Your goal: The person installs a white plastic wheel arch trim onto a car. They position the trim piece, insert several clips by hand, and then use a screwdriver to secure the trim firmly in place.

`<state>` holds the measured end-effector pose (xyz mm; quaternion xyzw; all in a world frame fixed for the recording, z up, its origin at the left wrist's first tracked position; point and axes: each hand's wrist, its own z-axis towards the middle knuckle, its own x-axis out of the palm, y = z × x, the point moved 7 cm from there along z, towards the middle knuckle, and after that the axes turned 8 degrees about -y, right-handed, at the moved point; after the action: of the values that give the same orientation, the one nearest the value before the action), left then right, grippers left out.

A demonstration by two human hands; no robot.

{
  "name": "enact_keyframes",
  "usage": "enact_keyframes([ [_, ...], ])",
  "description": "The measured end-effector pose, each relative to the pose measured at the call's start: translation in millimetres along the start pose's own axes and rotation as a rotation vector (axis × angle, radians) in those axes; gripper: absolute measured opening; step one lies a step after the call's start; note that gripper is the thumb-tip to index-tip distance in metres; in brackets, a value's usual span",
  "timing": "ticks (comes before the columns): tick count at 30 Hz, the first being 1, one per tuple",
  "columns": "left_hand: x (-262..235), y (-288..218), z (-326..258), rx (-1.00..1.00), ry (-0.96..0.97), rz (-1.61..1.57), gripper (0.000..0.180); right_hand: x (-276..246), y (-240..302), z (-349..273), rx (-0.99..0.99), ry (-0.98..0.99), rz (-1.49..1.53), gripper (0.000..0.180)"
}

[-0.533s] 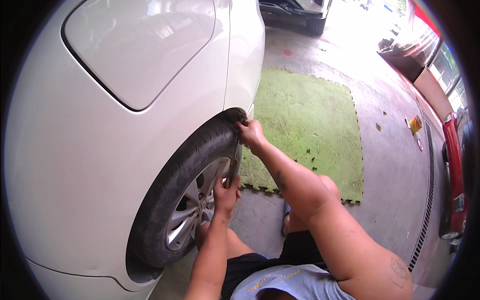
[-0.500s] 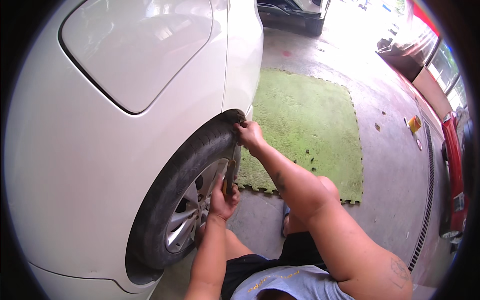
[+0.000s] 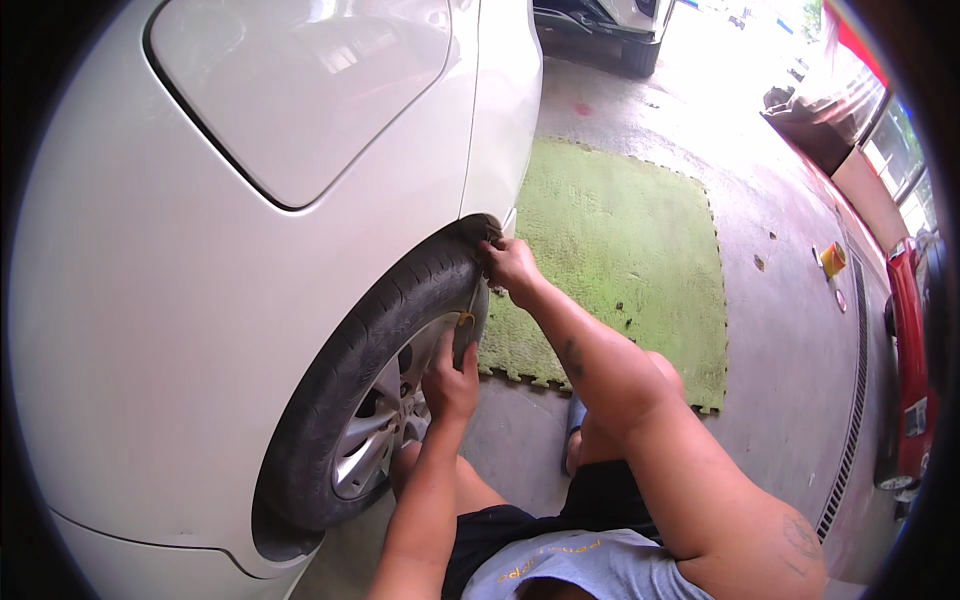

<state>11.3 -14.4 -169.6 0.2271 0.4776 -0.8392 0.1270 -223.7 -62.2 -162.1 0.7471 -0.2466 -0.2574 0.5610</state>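
Note:
A black tyre (image 3: pixel 370 350) with a silver alloy rim (image 3: pixel 385 430) sits in the wheel arch of a white car (image 3: pixel 200 250). My right hand (image 3: pixel 512 268) grips the tyre's tread at its top edge, near the arch. Lower down, my left hand (image 3: pixel 450 380) rests against the sidewall by the rim, fingers curled around a small yellowish object (image 3: pixel 465 320) that is mostly hidden. I am crouched beside the wheel, knees close to it.
A green foam mat (image 3: pixel 620 250) lies on the wet concrete floor beyond the wheel. A drain grate (image 3: pixel 850 420) runs along the right, next to a red vehicle (image 3: pixel 910 370). A small orange item (image 3: pixel 832 260) lies on the floor. Another car (image 3: pixel 610 25) stands at the top.
My left hand has shifted slightly up along the sidewall toward the rim's edge. My right hand stays on the tyre's top.

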Motion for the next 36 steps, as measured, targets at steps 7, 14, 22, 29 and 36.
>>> enact_keyframes([
  [7, 31, 23, -17, -1.022, 0.365, -1.042, 0.02, -55, -9, 5, 0.031, -0.173, -0.212, 0.053],
  [14, 40, 23, -26, -1.115, 0.354, -1.075, 0.022, -38, 14, 3, -0.359, -0.259, -0.519, 0.07],
  [22, 51, 10, -29, -1.29, 0.641, -1.479, 0.046, -33, 18, 11, -0.494, -0.387, -0.581, 0.055],
  [29, 57, 32, -30, -1.027, 0.424, -1.21, 0.043, -30, 27, 8, -0.513, -0.338, -0.606, 0.058],
  [36, 16, -4, -2, -0.133, -0.088, -0.159, 0.035, -36, 25, 11, -0.47, -0.345, -0.596, 0.047],
])
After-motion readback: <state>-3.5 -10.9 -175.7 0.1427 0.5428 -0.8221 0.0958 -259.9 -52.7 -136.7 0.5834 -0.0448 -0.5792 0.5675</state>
